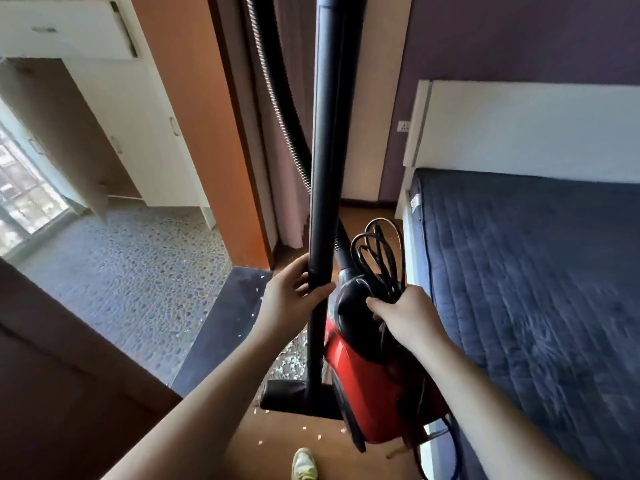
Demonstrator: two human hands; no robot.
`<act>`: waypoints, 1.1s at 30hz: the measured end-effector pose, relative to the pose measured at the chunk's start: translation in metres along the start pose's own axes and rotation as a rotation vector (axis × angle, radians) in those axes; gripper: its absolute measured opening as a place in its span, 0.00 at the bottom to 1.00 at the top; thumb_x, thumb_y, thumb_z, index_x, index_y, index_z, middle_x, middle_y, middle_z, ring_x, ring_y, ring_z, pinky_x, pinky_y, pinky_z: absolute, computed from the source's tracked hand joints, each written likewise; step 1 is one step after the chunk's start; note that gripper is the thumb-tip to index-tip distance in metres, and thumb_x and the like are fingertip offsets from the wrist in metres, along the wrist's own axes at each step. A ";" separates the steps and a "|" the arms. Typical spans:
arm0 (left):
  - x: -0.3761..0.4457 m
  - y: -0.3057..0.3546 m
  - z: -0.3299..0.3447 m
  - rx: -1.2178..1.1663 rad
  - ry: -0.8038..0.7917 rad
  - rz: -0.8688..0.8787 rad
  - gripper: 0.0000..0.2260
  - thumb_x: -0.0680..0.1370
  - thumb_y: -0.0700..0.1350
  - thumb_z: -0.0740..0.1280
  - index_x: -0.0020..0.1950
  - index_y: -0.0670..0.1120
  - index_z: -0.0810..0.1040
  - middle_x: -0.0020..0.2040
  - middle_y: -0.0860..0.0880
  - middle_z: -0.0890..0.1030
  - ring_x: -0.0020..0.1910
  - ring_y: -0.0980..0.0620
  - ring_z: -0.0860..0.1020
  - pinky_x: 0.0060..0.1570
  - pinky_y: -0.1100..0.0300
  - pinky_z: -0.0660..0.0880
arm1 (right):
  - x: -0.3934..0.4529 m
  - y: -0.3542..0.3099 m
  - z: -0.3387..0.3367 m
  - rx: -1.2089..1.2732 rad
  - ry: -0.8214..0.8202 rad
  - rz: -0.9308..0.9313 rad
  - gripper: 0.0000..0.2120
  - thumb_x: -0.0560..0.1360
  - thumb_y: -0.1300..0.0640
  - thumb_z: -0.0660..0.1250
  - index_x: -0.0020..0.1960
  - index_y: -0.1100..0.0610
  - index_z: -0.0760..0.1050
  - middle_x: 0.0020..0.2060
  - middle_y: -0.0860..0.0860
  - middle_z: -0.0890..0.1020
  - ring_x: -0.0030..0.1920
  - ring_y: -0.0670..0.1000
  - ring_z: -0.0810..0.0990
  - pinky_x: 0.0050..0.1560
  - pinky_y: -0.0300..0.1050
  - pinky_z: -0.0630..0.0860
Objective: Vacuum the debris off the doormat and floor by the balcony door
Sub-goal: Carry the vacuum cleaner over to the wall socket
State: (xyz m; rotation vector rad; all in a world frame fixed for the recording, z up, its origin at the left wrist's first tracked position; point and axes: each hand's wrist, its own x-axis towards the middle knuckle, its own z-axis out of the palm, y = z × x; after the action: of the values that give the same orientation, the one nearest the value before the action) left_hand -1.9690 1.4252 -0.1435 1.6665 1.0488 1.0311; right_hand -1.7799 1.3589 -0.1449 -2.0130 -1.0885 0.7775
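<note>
Beside the bed (536, 271), a red vacuum cleaner (374, 386) hangs lifted off the floor (284, 452).
Left hand (291, 299) wraps the black tube (323, 168); right hand (405, 317) clutches the carry handle along with a looped black cord (381, 258). No readable lettering on the glossy red body. The nozzle (291, 398) hovers over pale crumbs (289, 362) by the dark doormat (225, 320), ribbed hose (273, 98) trailing upward.

Under me the brown floor (284, 455) carries pale debris (294, 362) and a dark doormat (225, 320) with a few flecks on it. My shoe (304, 464) stands on the floor too.
</note>
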 end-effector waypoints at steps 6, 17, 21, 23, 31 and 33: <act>0.117 -0.021 0.010 -0.010 -0.088 -0.007 0.19 0.71 0.37 0.77 0.61 0.45 0.80 0.48 0.51 0.85 0.49 0.57 0.83 0.53 0.60 0.80 | 0.091 -0.021 0.005 0.030 0.101 0.037 0.06 0.71 0.52 0.73 0.44 0.53 0.80 0.33 0.48 0.84 0.34 0.47 0.83 0.29 0.31 0.70; 0.286 -0.041 0.086 0.052 -0.199 0.040 0.19 0.71 0.37 0.77 0.57 0.52 0.78 0.45 0.55 0.83 0.43 0.61 0.81 0.48 0.71 0.76 | 0.249 -0.013 -0.022 0.074 0.182 0.128 0.07 0.72 0.53 0.72 0.38 0.55 0.79 0.27 0.47 0.82 0.25 0.45 0.81 0.31 0.40 0.77; 0.350 -0.056 0.131 0.120 -0.225 0.046 0.17 0.72 0.38 0.76 0.59 0.49 0.79 0.46 0.54 0.83 0.46 0.59 0.81 0.48 0.72 0.75 | 0.321 0.003 -0.044 0.096 0.173 0.151 0.07 0.71 0.52 0.72 0.39 0.55 0.79 0.28 0.48 0.83 0.27 0.46 0.81 0.32 0.40 0.77; 0.382 -0.058 0.155 0.147 -0.229 0.032 0.17 0.72 0.38 0.76 0.59 0.49 0.79 0.46 0.54 0.83 0.47 0.60 0.81 0.48 0.73 0.74 | 0.357 0.011 -0.058 0.107 0.153 0.168 0.07 0.70 0.51 0.72 0.40 0.54 0.79 0.29 0.48 0.83 0.28 0.48 0.82 0.34 0.44 0.80; 0.483 -0.068 0.224 0.083 -0.146 -0.103 0.21 0.71 0.34 0.76 0.54 0.58 0.78 0.45 0.56 0.84 0.44 0.64 0.81 0.48 0.70 0.76 | 0.483 0.020 -0.107 0.088 0.089 0.166 0.08 0.70 0.49 0.71 0.40 0.54 0.78 0.30 0.49 0.84 0.31 0.51 0.83 0.37 0.48 0.81; 0.505 -0.075 0.230 0.071 -0.126 -0.138 0.21 0.71 0.34 0.76 0.54 0.57 0.78 0.45 0.54 0.84 0.46 0.60 0.82 0.49 0.65 0.79 | 0.508 0.021 -0.111 0.089 0.081 0.165 0.08 0.70 0.50 0.72 0.40 0.54 0.78 0.30 0.50 0.84 0.30 0.52 0.83 0.36 0.49 0.81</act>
State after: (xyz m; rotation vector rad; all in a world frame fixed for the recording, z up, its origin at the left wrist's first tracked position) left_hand -1.6194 1.8608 -0.1818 1.6679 1.1106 0.7981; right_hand -1.4500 1.7592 -0.1853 -2.0585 -0.8358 0.8055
